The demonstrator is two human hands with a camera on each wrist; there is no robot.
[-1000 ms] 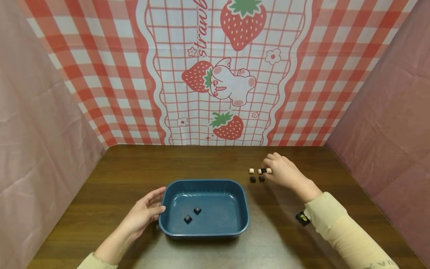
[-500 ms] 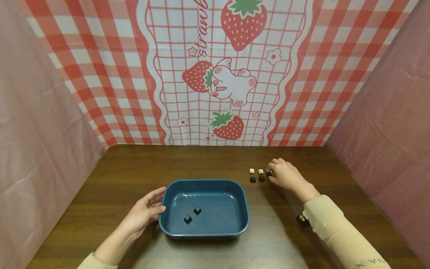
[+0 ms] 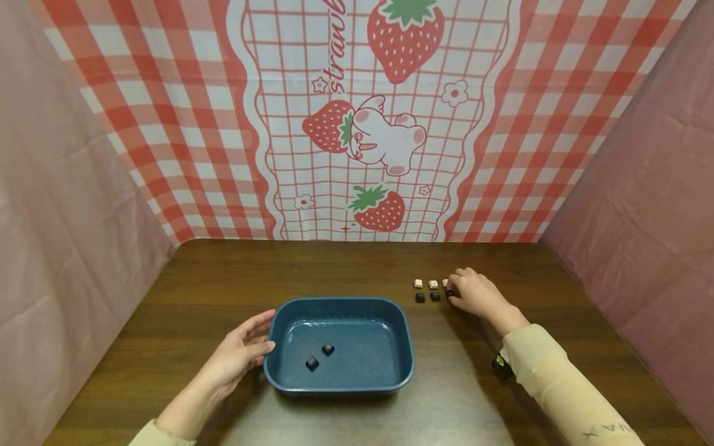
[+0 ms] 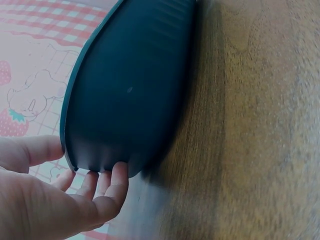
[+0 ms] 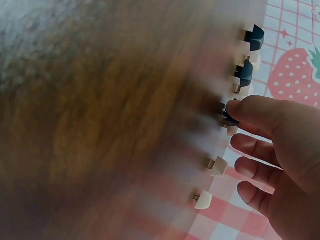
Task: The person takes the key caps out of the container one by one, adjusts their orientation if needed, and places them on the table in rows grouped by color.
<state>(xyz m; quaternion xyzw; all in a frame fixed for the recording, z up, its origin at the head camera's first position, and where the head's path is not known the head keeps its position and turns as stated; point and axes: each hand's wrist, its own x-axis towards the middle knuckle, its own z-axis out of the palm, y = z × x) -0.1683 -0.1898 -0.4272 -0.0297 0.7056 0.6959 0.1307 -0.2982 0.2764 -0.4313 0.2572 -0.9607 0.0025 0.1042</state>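
At the right of the head view, my right hand [image 3: 480, 297] pinches a black keycap [image 5: 229, 116] between thumb and index finger, low at the table. This keycap is at the right end of a front row with two other black keycaps [image 3: 420, 297]. Behind them lie white keycaps [image 3: 432, 285], one partly hidden by the fingers. My left hand [image 3: 237, 356] holds the left end of a blue plastic basin [image 3: 362, 356], thumb at the rim and fingertips against the outer wall [image 4: 115, 120]. Two dark keycaps [image 3: 312, 363] rest inside the basin.
Two more white keycaps [image 5: 217, 166] stand beyond the pinched one in the right wrist view. The brown wooden table [image 3: 251, 266] ends at a strawberry-print cloth [image 3: 379, 145] behind. Pink curtains [image 3: 630, 173] hang at both sides.
My right hand has drawn the black keycap out from among the white ones, rightward and toward me, to the end of the black row. The left hand and basin have stayed put.
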